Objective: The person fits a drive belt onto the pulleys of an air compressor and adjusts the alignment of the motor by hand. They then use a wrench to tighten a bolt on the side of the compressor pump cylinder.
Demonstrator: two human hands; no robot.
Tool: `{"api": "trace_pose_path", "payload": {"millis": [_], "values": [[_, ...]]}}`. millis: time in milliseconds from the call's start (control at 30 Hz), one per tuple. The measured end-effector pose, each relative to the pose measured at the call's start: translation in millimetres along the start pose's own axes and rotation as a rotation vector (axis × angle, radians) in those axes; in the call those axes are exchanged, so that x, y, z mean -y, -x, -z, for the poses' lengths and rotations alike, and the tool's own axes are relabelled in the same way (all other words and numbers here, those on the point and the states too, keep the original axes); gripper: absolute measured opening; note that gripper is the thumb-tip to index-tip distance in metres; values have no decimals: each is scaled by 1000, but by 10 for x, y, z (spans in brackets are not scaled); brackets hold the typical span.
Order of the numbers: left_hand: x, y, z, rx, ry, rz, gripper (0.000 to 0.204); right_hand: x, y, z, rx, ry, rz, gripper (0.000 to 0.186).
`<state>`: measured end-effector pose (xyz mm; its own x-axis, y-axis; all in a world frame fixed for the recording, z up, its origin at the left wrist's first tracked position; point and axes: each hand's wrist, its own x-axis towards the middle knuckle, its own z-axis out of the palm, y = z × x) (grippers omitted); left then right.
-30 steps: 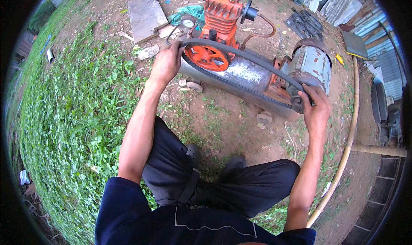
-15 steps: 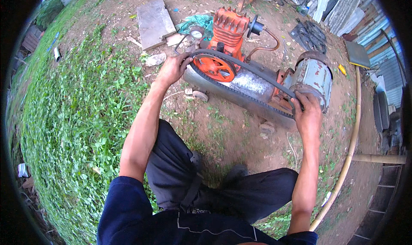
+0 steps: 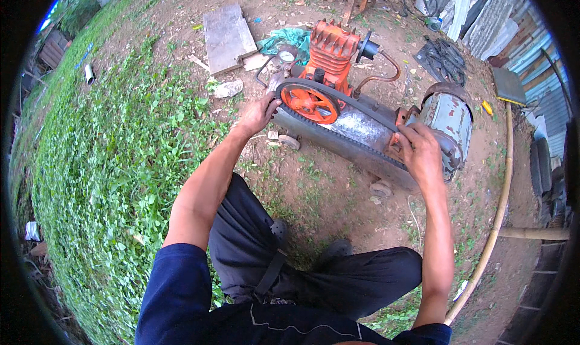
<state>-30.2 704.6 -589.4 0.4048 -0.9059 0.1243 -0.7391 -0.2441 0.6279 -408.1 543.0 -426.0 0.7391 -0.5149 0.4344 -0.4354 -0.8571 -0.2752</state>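
An air compressor stands before me, with an orange finned pump head [image 3: 333, 48] above a long worn grey tank [image 3: 356, 126]. A black toothed drive belt [image 3: 329, 126] runs round the orange spoked flywheel [image 3: 309, 102] and toward the grey motor [image 3: 447, 120] on the right. My left hand [image 3: 257, 115] is closed on the belt at the flywheel's left side. At the motor end, my right hand [image 3: 422, 153] has its fingers bent round the belt, hiding the motor pulley and part of the belt.
Behind the compressor lie a flat grey board [image 3: 227, 40] and a green cloth [image 3: 289, 40]. A small wheel [image 3: 289, 142] sits under the tank. A long bamboo pole [image 3: 500, 200] runs along the right. Dark coiled cable [image 3: 444, 60] lies near the corrugated sheets [image 3: 531, 55].
My left hand has slid down the flywheel's left side. My right hand has shifted left along the belt at the motor end. The whole view has moved slightly.
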Motion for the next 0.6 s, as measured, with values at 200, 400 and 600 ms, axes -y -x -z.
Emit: {"api": "trace_pose_path", "payload": {"millis": [200,400,600], "values": [[-72,60,-293,-77,214,93,37,-20,-62,-95,-41,-79,45,20],[-71,146,-454,-139,147,120,42,25,-160,-268,-10,-56,105,16],[-284,144,-649,159,189,262,48,41,-223,-578,-2,-44,129,13]]}}
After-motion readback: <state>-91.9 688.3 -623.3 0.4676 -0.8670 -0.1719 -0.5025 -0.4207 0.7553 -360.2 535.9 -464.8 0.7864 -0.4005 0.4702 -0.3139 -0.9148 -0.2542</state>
